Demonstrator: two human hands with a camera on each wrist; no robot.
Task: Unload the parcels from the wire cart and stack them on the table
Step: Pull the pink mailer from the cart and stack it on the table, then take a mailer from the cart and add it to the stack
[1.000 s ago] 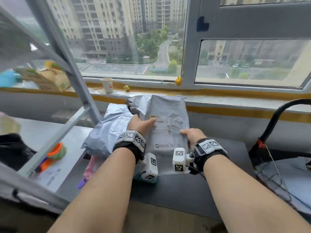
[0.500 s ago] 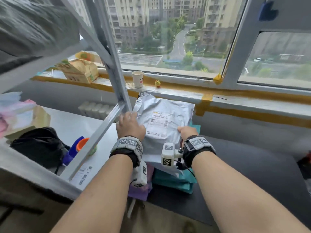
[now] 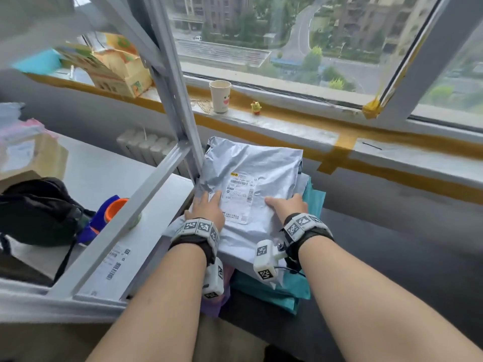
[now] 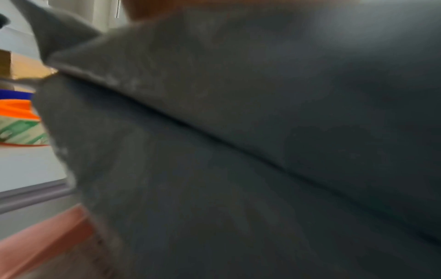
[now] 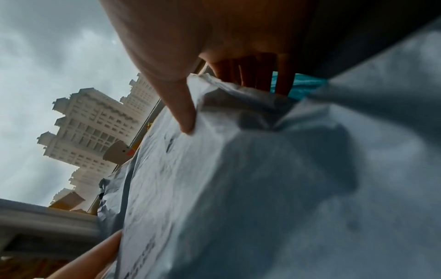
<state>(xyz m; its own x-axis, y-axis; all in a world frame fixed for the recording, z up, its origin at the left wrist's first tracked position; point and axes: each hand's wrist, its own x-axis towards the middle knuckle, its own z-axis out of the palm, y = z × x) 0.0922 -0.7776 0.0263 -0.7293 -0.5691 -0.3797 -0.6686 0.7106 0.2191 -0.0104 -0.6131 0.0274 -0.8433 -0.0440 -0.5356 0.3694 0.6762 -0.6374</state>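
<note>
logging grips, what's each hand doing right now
left hand: open, fingers flat on the grey mailer bag
right hand: grips the same bag's right edge

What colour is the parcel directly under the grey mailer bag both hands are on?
Teal, showing at the pile's right edge; clearest in the head view.

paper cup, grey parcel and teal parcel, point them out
paper cup (image 3: 220, 96), head view, on its side wall
grey parcel (image 3: 251, 163), head view, on its upper face
teal parcel (image 3: 315, 198), head view, on its exposed right edge
</note>
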